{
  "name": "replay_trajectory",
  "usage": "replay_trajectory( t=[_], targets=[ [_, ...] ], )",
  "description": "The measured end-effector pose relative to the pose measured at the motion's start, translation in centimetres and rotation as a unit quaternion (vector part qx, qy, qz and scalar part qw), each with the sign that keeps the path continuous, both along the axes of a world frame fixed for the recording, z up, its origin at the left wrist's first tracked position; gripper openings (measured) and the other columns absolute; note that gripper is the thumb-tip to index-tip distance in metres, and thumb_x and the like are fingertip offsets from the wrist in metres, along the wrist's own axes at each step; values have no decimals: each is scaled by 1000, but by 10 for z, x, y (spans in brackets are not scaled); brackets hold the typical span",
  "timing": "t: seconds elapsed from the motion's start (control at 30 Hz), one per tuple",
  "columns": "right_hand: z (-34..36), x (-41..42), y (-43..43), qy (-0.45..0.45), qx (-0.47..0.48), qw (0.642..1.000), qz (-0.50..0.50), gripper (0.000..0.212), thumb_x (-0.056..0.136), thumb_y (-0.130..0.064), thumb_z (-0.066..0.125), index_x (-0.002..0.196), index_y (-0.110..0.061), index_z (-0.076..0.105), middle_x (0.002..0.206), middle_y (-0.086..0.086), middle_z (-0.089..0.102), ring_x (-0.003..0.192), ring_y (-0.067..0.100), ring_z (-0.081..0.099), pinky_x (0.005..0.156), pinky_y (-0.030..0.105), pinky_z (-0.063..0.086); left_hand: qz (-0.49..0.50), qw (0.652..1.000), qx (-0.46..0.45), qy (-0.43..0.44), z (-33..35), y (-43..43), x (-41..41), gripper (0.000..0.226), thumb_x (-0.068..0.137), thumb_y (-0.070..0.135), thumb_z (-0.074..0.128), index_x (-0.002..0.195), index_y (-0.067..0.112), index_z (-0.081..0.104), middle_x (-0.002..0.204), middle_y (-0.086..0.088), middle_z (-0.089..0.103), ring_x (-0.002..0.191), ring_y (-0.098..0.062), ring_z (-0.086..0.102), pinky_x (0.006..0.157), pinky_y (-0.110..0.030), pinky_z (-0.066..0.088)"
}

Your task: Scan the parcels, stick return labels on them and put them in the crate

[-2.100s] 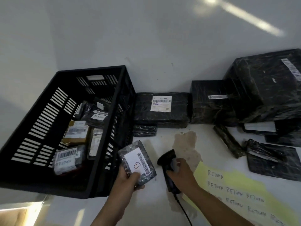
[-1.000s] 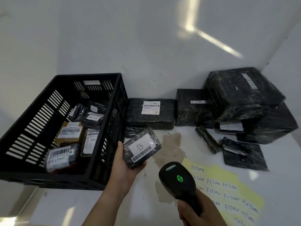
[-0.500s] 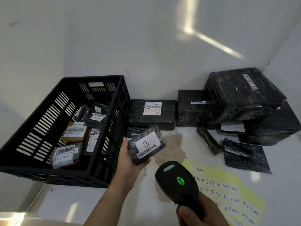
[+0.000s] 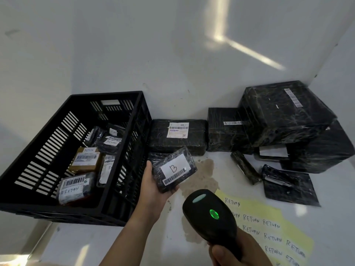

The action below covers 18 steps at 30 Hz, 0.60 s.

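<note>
- Fingers of the left hand (image 4: 153, 186) curled up under the small parcel (image 4: 173, 169), fingertips just showing at its near lower edge, thumb laid along its left end: a hold from below.
- Left palm turned upward, forearm reaching in from the bottom edge of the view, close beside the right wall of the crate (image 4: 126, 160).
- Small parcel wrapped in black film, tilted, its white label facing up with a handwritten "B" and a barcode under it; held in the air above the table (image 4: 115, 244), between the crate and a brown stain (image 4: 203, 177).
- Fingers of the right hand (image 4: 238, 254) closed round the handle of the scanner (image 4: 209, 215), thumb on the near side; only part of this hand in view, at the bottom edge.
- Scanner black, head pointing away toward the small parcel, near it but apart; green light lit on its top.
- Just right of the scanner, flat on the table, a yellow label sheet (image 4: 269, 212) with "RETURN" written by hand many times.
- Crate black with slotted walls, at the left of the table; inside it several parcels, among them a brown parcel (image 4: 84, 160) and a film-wrapped parcel (image 4: 74, 188), both bearing "RETURN".
- At the back, along the wall, more black-wrapped parcels: a flat parcel (image 4: 178, 137) with a white label, then a stack of large parcels (image 4: 284, 112) to its right.
</note>
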State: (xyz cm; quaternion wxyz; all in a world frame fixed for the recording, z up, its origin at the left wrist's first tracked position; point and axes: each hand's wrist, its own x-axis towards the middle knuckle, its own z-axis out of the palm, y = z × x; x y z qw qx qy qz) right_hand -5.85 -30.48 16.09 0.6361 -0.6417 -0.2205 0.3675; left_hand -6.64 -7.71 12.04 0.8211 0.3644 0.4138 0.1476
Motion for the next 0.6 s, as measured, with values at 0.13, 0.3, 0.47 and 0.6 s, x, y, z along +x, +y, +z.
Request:
replay_trajectory(
  t=[0.13,0.3,0.47,0.6],
  targets=[
    [2,4,2,48,-8,999,-5,73,29,-92,73,98,-79,54,76,-12,74,79,-4,68,84,16,47,3,1000,-2,-6,-3,5,4,63,102,61,32,124,13,66,114,-15,74,101,-31,63,79,-39,50],
    [3,8,5,65,-18,998,-5,71,27,-92,75,94,-80,55,77,-6,75,80,1,70,89,29,48,0,1000,-4,-11,-5,9,8,63,102,61,32,126,13,65,119,-16,72,106,-32,62,80,-39,50],
    [6,10,10,28,-58,998,-6,67,25,-92,73,84,-62,71,72,-2,74,69,0,69,73,17,53,-6,1000,-2,-5,-10,15,12,61,102,61,32,123,15,66,115,-14,74,103,-30,64,79,-40,50],
    [-23,26,29,10,-153,987,-55,39,80,-57,70,111,-40,55,68,2,65,59,7,60,59,19,47,20,1000,1,-11,-15,23,11,58,101,61,36,115,16,69,105,-11,76,93,-28,66,75,-39,51]
  ],
)
